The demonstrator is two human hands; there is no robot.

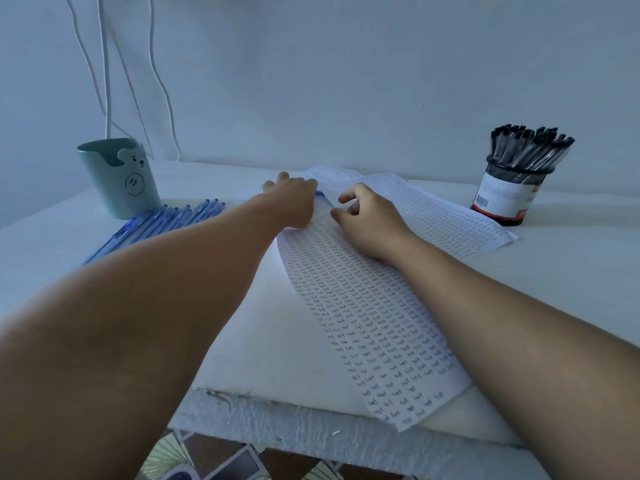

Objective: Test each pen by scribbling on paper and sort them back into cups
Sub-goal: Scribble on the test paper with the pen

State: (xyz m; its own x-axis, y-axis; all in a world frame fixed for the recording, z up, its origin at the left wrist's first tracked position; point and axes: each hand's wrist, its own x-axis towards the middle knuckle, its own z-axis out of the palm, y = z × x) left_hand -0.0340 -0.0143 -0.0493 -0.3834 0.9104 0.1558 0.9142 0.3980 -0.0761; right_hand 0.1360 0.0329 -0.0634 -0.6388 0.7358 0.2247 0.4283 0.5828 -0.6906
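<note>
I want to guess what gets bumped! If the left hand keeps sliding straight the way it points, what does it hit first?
Probably nothing soon. The left hand points away toward the wall, over the far end of the paper. Past that, only bare table shows before the wall, though depth is hard to judge.

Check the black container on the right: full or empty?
Full. The black container stands upright on the table, packed with dark-capped pens that fan out above its rim.
</note>
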